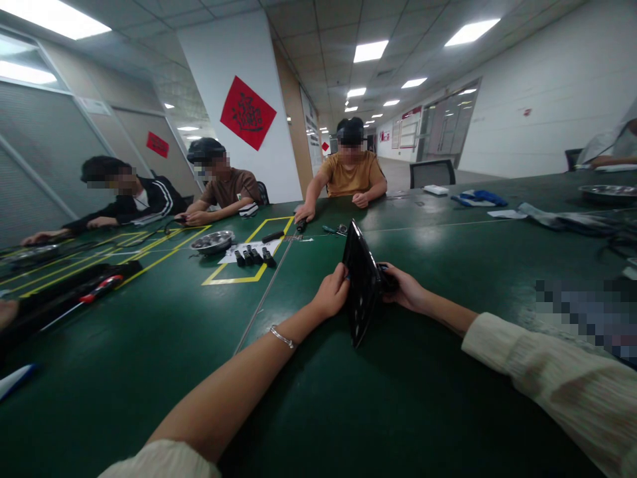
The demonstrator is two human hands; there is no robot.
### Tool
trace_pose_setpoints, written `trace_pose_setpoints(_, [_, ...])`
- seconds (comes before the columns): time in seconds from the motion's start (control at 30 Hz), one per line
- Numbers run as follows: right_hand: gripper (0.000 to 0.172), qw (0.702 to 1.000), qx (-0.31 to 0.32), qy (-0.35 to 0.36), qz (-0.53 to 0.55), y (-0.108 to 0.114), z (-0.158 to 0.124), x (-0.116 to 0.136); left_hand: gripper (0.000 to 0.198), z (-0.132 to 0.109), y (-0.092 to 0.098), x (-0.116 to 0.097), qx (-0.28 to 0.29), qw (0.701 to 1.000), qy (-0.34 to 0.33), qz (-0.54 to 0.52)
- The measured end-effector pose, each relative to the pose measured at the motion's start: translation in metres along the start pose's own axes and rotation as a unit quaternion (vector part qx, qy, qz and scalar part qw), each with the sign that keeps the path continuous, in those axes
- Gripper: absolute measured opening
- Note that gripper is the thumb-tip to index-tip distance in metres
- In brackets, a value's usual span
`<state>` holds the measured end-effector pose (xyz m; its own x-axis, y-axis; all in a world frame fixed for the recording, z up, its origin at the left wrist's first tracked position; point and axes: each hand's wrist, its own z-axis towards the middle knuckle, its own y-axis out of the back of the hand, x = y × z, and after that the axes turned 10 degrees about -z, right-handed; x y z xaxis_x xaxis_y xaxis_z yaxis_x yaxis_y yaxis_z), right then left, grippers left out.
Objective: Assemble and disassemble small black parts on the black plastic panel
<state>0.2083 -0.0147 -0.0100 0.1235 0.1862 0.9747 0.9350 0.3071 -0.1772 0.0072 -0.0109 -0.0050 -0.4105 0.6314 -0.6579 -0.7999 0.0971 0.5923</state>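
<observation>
A flat black panel-like device (359, 285) stands on edge on the green table (398, 411), tilted slightly. My left hand (330, 293) grips its left face, fingers curled on the edge. A silver bracelet circles that wrist. On the other side, my right hand (404, 287) is closed on the device's right side, where a dark bulky part sticks out. Both forearms reach forward from cream sleeves.
Across the table sit three people. A yellow-taped rectangle (249, 255) holds a metal bowl (213, 242), small black parts (253, 256) and paper. A red-handled screwdriver (102, 289) lies at left. Cables and a tray lie far right; a blurred patch at right.
</observation>
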Motion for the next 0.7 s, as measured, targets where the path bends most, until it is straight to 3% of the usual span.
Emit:
trace_pose_setpoints(0.23, [0.021,1.000,0.000,0.005,0.015,0.0008,0.0015,-0.0018,0.003,-0.0004,0.0036,0.0035,0.020,0.999,-0.029,-0.011])
trace_pose_setpoints(0.7, [0.019,1.000,0.003,0.012,0.021,0.0030,0.0039,-0.0054,0.029,0.0042,0.0015,0.0029,0.014,0.994,0.075,-0.079])
